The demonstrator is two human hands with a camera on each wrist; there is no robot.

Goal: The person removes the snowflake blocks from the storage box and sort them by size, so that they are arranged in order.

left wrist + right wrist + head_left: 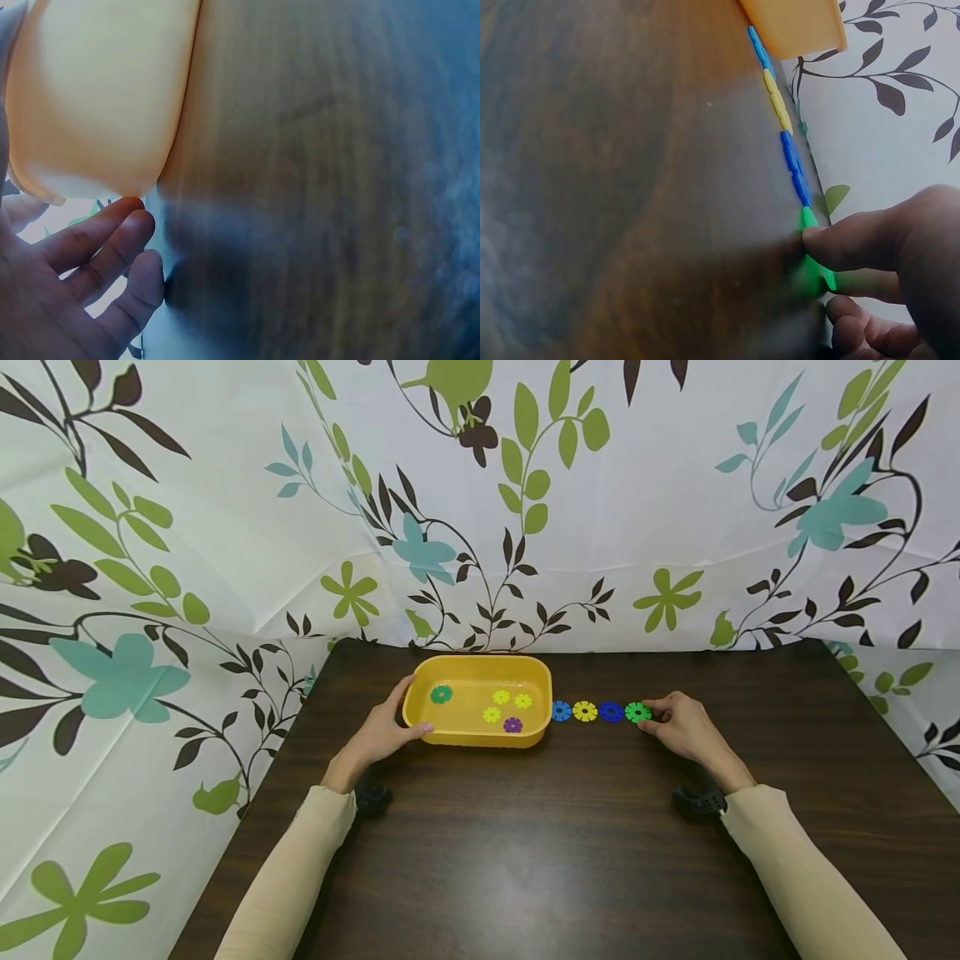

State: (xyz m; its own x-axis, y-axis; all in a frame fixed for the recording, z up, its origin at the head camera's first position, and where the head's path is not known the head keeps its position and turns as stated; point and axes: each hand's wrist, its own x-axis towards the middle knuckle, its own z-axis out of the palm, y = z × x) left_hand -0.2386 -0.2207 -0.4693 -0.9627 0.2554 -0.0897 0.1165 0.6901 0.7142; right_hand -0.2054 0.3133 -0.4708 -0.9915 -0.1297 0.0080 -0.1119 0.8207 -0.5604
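A yellow plastic tub (480,739) sits near the back of the table. My left hand (381,731) grips its left end, the thumb at the near corner and the fingers along the left wall. In the left wrist view, the fingertips (139,225) are right at the tub's side. My right hand (686,727) pinches a green flower-shaped disc (638,712) between thumb and fingers. The disc is at the right end of a row with a dark blue disc (611,712), a yellow disc (585,711) and a lighter blue disc (561,711) beside the tub.
Inside the tub lie a green disc (442,694), a purple disc (513,725) and several yellow discs (501,697). A leaf-patterned cloth (465,602) hangs behind the dark wooden table (525,843). Black straps (697,802) are around both wrists.
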